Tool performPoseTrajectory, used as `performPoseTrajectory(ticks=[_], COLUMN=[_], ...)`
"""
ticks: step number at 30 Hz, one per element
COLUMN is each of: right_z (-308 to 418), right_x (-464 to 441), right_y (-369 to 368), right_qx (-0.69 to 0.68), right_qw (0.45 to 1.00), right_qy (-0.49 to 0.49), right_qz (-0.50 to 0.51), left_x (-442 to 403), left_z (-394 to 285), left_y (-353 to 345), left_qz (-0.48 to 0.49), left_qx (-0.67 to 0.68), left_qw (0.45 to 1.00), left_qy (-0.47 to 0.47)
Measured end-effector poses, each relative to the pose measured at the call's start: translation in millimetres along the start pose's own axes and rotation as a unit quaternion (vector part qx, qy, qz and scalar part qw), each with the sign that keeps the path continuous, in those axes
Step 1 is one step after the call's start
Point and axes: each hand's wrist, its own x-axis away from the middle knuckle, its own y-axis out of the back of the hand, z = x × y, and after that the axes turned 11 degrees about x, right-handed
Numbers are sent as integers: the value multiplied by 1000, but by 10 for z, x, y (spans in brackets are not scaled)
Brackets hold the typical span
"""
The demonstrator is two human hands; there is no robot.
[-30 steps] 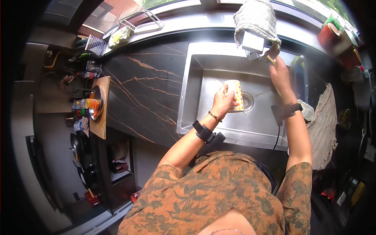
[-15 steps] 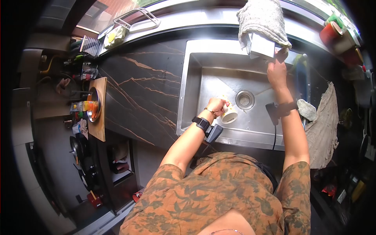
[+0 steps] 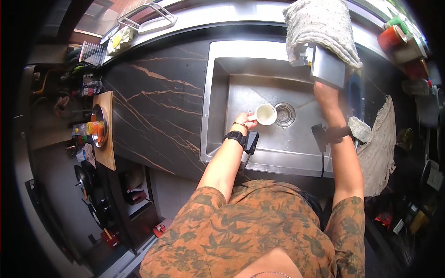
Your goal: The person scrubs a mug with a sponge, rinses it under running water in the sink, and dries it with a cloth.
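Note:
My left hand (image 3: 245,121) is closed on the handle of a white mug (image 3: 266,114). The mug is held upright over the sink (image 3: 259,146), its open top facing me, just left of the round drain (image 3: 284,114). My right hand (image 3: 327,96) reaches to the back right of the sink. Its fingers are hidden behind a flat grey boxy piece (image 3: 328,68), perhaps part of a tap, so its grip does not show. A thick whitish cloth (image 3: 320,28) drapes over the back of that piece.
A beige cloth (image 3: 378,153) hangs at the sink's right, beside a pale rag (image 3: 359,129). Dark veined countertop (image 3: 157,102) extends left, with a wooden board (image 3: 107,148) standing at its end. A wire rack (image 3: 150,18) sits on the sill; a red container (image 3: 391,38) stands at right.
My left hand has turned the mug from tilted to upright, nearer the drain's left. The grey piece and cloth have swung right and toward me, now covering my right fingers.

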Motion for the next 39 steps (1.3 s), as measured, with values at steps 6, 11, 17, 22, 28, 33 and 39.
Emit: performPoseTrajectory(ticks=[6, 11, 17, 22, 28, 33, 39], right_z=[-6, 97, 352, 672, 828, 871, 994], right_x=[83, 22, -58, 182, 433, 424, 321], right_y=[-72, 54, 357, 244, -73, -183, 42], right_qx=[-27, -59, -81, -403, -781, -821, -894], right_qw=[997, 990, 982, 887, 464, 363, 241], right_qy=[-54, -98, -140, -225, -356, -389, -308], right_qz=[49, 84, 98, -6, 216, 209, 216], left_x=[38, 537, 959, 1860, 2393, 2441, 2405], left_z=[-29, 143, 6, -194, -384, -482, -510], left_y=[38, -208, -94, 105, 593, 1011, 1356], left_qz=[9, -56, 20, 205, 180, 133, 106], left_qx=[35, -93, -217, -268, -272, -239, -239], left_qw=[996, 990, 960, 903, 842, 811, 794], left_qy=[-78, -93, -178, -265, -430, -518, -549])
